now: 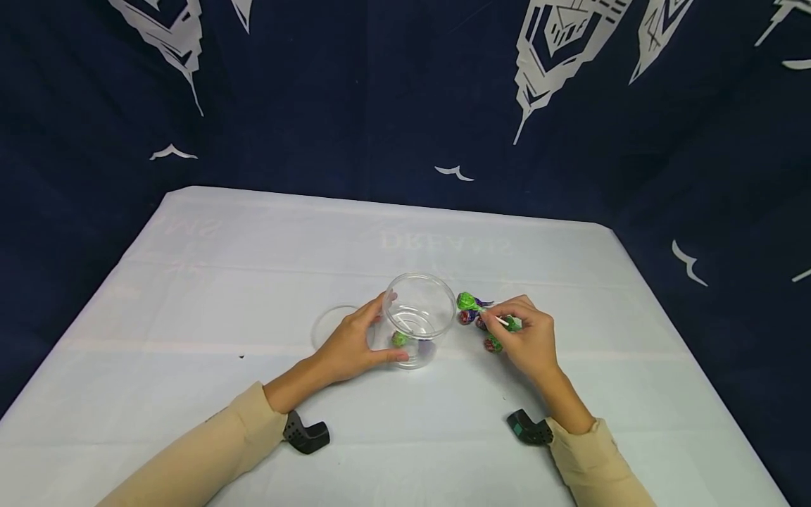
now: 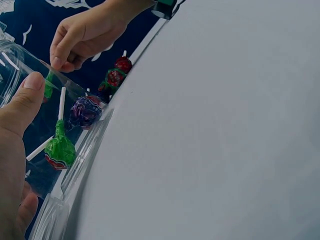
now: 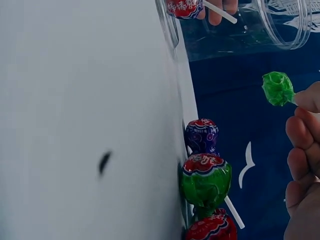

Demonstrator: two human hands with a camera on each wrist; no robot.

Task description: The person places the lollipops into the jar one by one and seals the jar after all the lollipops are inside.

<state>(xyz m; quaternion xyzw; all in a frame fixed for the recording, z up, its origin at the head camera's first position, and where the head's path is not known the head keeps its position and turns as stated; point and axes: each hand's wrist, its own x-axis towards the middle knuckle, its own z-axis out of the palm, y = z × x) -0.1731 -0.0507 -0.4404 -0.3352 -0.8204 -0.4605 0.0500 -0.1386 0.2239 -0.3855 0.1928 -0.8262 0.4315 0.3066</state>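
Observation:
My left hand [image 1: 348, 346] holds a clear plastic jar [image 1: 437, 329], with thumb and fingers spread round its sides. Inside the jar, near the bottom, lie a green lollipop [image 2: 61, 150] and a purple one [image 2: 86, 112]. Just right of the jar, my right hand [image 1: 531, 339] pinches another green-wrapped lollipop [image 3: 278, 89] by its white stick. That lollipop's head is raised above the table, close to the jar's rim. Below and around the right hand, several lollipops [image 1: 493, 343] in red, green and purple wrappers lie on the table, partly hidden by the fingers.
A clear round lid [image 1: 315, 329] lies on the white-covered table [image 1: 190, 310], left of the jar and partly behind the left hand. A dark speck [image 1: 241, 356] marks the cloth farther left. Behind the table hangs a navy curtain [image 1: 355, 105] with white patterns.

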